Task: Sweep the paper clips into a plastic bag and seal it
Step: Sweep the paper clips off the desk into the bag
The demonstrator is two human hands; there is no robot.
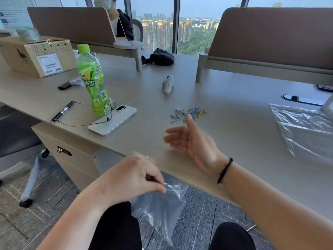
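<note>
The left hand (137,175) pinches the top edge of a clear plastic bag (160,208) just below the desk (234,141) edge, the bag hanging down between the person's knees. The right hand (189,141) is spread open above the desk, palm turned left, fingers relaxed and holding nothing; its fingers look slightly blurred, so contact with the surface is unclear. The paper clips (189,113) lie in a loose heap just beyond its fingertips.
</note>
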